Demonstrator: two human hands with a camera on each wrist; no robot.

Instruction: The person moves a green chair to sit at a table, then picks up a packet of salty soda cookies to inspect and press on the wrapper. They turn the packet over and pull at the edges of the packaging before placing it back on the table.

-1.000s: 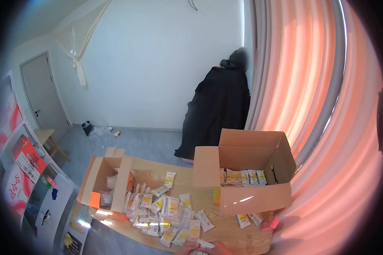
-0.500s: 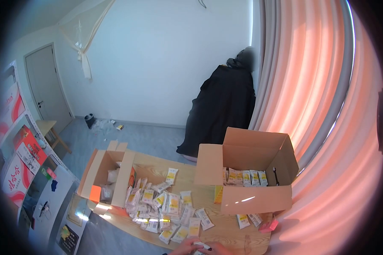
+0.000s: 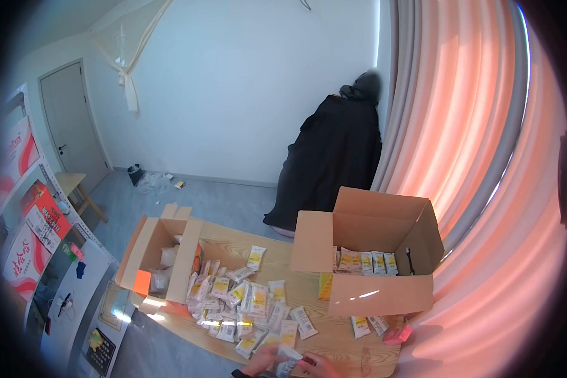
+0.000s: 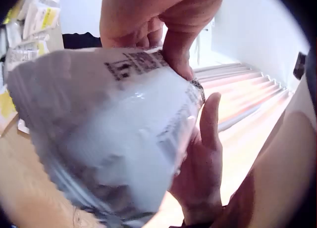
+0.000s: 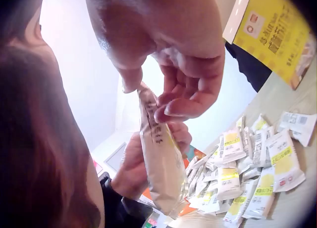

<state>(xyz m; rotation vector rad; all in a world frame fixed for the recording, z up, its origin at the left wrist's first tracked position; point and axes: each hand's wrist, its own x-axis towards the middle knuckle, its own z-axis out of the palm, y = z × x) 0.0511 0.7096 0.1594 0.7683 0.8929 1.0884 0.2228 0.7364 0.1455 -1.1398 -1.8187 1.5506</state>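
A white sealed packet (image 4: 104,124) with dark print spans the space between my two hands. At its printed end, my left hand (image 4: 163,15) grips it with the thumb pressed on the film. My right hand (image 5: 163,40) has its thumb on one side of the packet's upper end and curled fingers on the other, pinching it. In the head view, the left hand (image 3: 261,360) and right hand (image 3: 319,365) meet over the table's front edge. A pile of similar white-and-yellow packets (image 3: 233,302) lies just beyond them.
On the wooden table (image 3: 353,349), an open carton (image 3: 381,296) at the right contains a row of packets. Another open carton (image 3: 179,264) stands left of the pile, with clear bags inside. Two loose packets (image 3: 360,327) and a pink item (image 3: 397,334) lie near the right edge.
My hands have risen slightly and moved a little apart, and the packet between them now shows more of its face. The head view has shifted slightly. Pile and cartons stay put.
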